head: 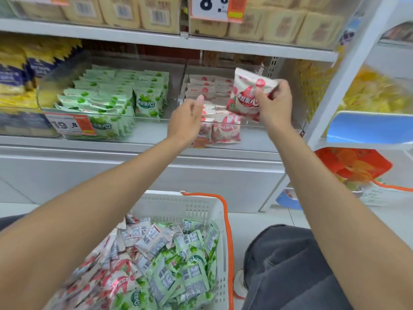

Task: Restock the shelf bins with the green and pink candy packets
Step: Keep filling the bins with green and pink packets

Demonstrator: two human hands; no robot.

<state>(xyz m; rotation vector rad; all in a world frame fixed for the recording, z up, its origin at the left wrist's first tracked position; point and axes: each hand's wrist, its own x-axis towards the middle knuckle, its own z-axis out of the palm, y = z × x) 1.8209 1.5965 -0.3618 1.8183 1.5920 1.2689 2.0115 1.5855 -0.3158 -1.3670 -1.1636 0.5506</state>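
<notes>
A white shelving unit (134, 153) filled the frame as a person crouched before it, one knee in grey trousers (290, 265) at lower right and both bare arms stretched toward the middle shelf. Below the arms sat a white basket (169, 202) with an orange handle, holding a jumbled heap of green and pink candy packets (169, 265), many lying back side up. On the shelf two clear bins stood side by side. The left bin (145, 128) held rows of green packets (107, 95), most stacked toward its left and back, with an orange-and-white price tag (71, 125) on its front. The right bin (286, 90) held pink packets (207, 88), stacked at the back and standing in front. The right hand (274, 104) gripped a single pink packet (245, 95) by its right edge, thumb across the printed face, holding it upright in the air over the right bin's front half. The left hand (187, 119) was at the front lip of the same bin, seen from behind with thumb raised and fingers curled; whether it gripped the lip could not be told. Beige packages (134, 12) lined the shelf above.
</notes>
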